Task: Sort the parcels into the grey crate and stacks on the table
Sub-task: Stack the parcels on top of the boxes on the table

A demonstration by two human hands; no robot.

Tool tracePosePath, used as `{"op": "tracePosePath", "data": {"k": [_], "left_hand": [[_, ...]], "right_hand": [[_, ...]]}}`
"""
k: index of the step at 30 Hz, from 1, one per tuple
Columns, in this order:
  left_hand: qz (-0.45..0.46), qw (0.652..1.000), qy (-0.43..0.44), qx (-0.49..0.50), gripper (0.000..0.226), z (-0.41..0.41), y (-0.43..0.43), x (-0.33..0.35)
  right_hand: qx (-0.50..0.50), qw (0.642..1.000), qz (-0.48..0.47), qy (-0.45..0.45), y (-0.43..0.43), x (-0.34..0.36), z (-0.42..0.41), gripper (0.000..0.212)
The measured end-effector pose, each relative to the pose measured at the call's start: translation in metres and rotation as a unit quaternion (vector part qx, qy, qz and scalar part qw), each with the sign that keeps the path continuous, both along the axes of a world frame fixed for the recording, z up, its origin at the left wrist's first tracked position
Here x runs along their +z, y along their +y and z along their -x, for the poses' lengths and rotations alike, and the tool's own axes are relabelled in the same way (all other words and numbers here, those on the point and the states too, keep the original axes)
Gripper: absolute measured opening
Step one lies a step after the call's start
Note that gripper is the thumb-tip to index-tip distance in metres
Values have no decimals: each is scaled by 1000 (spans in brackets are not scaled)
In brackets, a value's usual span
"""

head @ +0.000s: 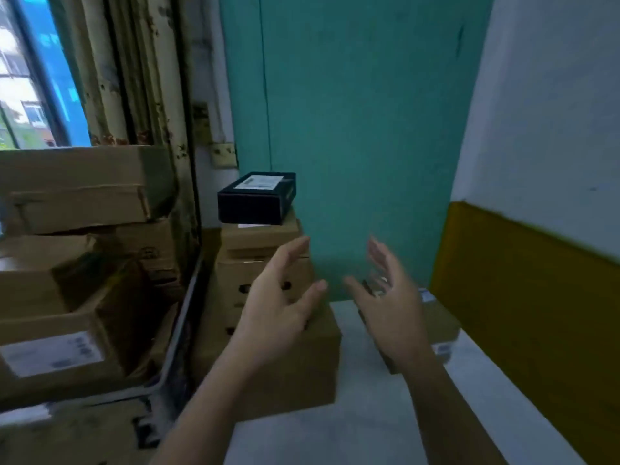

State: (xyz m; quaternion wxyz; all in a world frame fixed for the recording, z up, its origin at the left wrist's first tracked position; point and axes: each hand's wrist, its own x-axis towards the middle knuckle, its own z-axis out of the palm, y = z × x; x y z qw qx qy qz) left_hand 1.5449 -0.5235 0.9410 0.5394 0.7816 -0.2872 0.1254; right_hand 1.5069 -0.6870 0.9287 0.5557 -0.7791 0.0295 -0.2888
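1. Parcels of brown cardboard form a tall stack (265, 245) at the back left of the white desk (369, 414). The widest box (295, 367) is at the stack's bottom.
2. A small black box with a white label (256, 198) lies on top of that stack.
3. The left hand (275, 303) is raised in front of the stack with its fingers spread, grasping nothing. Whether it touches the cardboard is unclear.
4. The right hand (392, 307) hovers just right of the stack, released, palm turned toward the left hand.
5. A low brown parcel (443, 327) lies on the desk right of the stack, partly hidden behind the right hand.
6. The grey crate (183, 317) stands left of the stack, filled with larger brown cardboard parcels (60, 347).
7. A teal door (369, 129) rises behind the stack. A yellow wall panel (536, 313) is well to its right, and a stained curtain (144, 78) hangs up and to its left.
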Motion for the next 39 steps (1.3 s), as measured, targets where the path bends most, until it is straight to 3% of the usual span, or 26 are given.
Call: {"op": "tracePosePath", "data": {"k": [4,12,25,31,33,35,39], "left_hand": [[-9,997,48,-56,59,-1,-53,-32],[-32,981,148,-118,52,-32,-138,-93],[-11,954,284,-93,48,-138,-236,-184],[-65,945,317,-46,58,-173,-270,-219],[-87,942,324,-27,65,-178,-280,-228],[-97,939,330,-18,73,-181,-290,-240],[-134,925,356,2,86,-184,-310,-256]], "right_hand": [[-53,998,-10,27,-51,-34,13,63],[-134,986,3,101,-126,-100,4,70],[-167,948,98,254,-224,-165,-92,60],[-144,902,148,378,-259,-204,-138,52],[-155,887,186,392,-271,-211,-153,66],[-168,844,279,427,-284,-216,-167,85],[-169,792,306,501,-308,-217,-186,99]]}}
